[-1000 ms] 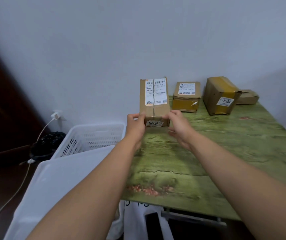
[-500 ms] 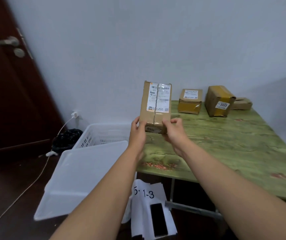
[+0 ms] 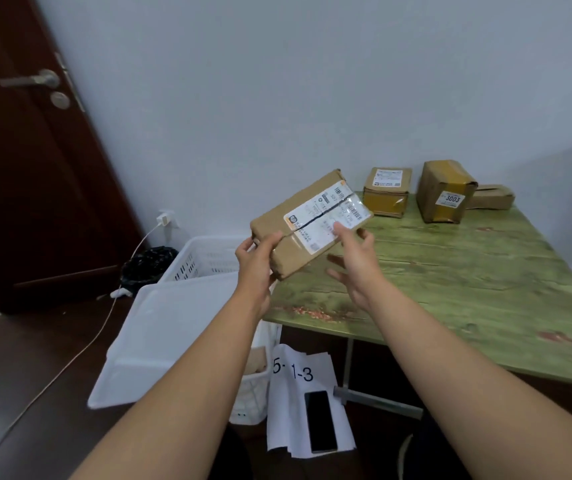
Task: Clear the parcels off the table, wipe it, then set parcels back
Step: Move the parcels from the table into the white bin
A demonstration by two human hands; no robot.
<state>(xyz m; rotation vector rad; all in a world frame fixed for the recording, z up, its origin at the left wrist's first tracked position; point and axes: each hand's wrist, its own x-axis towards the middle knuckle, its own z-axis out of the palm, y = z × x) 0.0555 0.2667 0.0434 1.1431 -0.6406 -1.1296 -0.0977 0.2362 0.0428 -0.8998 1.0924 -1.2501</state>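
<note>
Cardboard parcel (image 3: 307,225) tilted, gripped by left hand (image 3: 256,252), right hand (image 3: 355,256) fingers spread beneath

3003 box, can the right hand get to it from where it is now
Probably yes: the right hand is open, and only bare table lies between it and the 3003 box, though it is a stretch.

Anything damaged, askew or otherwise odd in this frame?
Yes. The table has reddish worn patches along its front edge. The box marked 3003 sits tilted, with crumpled tape. On the floor, a phone lies on a sheet of paper marked 5-1-3, under the table.
</note>
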